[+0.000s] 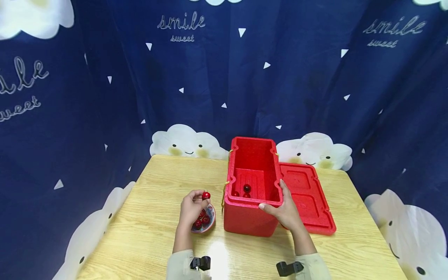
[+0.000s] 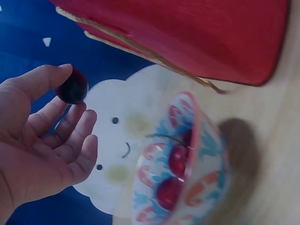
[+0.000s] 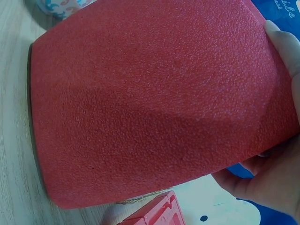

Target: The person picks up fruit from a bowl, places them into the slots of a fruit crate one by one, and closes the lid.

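A dark red cherry (image 2: 71,87) is pinched between the thumb and fingertips of my left hand (image 1: 190,210). That hand is raised above a patterned bowl (image 2: 206,159), where several more cherries (image 2: 169,192) lie, one with its stem showing. Right of the bowl stands an open red foam box (image 1: 248,219) with cherries (image 1: 247,188) on its floor near the front wall. My right hand (image 1: 287,208) grips the near right corner of the box, its thumb over the front rim and its fingers along the right side, partly hidden in the head view.
The red lid (image 1: 306,198) lies flat right of the box, recessed face up. A gold cord (image 1: 224,190) hangs at the box's left side. All of it rests on a light wooden table (image 1: 147,217), backed by a dark blue curtain (image 1: 224,70).
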The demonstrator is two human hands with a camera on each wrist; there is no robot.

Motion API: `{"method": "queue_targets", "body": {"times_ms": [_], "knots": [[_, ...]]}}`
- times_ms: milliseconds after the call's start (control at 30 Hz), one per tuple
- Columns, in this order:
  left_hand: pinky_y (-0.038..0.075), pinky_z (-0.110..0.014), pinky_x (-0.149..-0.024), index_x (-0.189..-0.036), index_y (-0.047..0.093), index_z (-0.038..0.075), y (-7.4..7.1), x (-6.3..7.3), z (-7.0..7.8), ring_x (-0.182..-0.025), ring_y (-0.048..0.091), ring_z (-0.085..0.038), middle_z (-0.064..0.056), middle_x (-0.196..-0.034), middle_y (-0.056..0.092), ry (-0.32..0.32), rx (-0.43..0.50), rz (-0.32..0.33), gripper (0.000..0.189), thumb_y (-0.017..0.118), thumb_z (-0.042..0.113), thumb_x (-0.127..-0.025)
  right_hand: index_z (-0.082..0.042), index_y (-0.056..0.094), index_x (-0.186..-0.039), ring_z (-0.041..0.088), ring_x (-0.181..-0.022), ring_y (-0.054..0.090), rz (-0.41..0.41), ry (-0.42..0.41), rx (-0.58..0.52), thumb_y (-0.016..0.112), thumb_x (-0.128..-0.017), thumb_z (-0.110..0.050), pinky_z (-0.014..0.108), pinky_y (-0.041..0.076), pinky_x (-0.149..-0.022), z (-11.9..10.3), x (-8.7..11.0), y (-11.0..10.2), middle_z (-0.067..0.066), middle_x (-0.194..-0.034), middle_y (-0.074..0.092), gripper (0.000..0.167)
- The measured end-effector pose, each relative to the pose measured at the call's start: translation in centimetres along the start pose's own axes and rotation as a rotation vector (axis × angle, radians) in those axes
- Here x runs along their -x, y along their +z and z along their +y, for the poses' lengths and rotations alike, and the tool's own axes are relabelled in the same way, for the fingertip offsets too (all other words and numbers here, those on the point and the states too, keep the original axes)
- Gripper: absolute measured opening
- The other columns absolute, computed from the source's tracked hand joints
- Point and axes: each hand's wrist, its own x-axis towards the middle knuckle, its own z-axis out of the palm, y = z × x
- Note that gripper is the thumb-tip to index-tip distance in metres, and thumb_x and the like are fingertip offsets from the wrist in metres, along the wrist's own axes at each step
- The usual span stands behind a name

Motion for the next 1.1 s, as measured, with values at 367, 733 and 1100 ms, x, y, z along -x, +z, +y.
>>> {"method": "queue_targets", "body": {"times_ms": [367,733,1100], "knots": [[0.046,-0.030,-0.068,-0.112,0.062,0.000,-0.4,0.3,4.3,-0.083,0.058,-0.021,-0.011,-0.098,0.062,0.029,0.074,-0.034,0.038,0.074,0.007,-0.077,-0.016,0.005,-0.150,0.036,-0.123,0.033,-0.004,0.017,0.010,0.083,-0.065,-0.036,0.046,0.050,-0.079,0.1,0.2,0.0,0.014,-0.145,0.023,0.116],[0.046,-0.030,-0.071,-0.113,0.061,-0.001,-0.1,-0.4,7.1,-0.086,0.056,-0.023,-0.012,-0.100,0.061,0.071,0.094,-0.071,0.038,0.073,0.005,-0.077,-0.016,0.005,-0.149,0.036,-0.123,0.034,-0.005,0.010,0.014,0.082,-0.066,-0.036,0.046,0.050,-0.079,0.0,0.1,-0.1,0.014,-0.144,0.023,0.115],[0.047,-0.030,-0.071,-0.113,0.062,0.000,0.7,-1.0,9.1,-0.086,0.057,-0.025,-0.011,-0.098,0.062,0.126,0.066,-0.126,0.037,0.072,0.005,-0.078,-0.017,0.006,-0.150,0.035,-0.123,0.033,-0.013,0.001,-0.001,0.083,-0.066,-0.036,0.045,0.050,-0.079,0.0,0.0,-0.1,0.012,-0.144,0.023,0.115]]}}
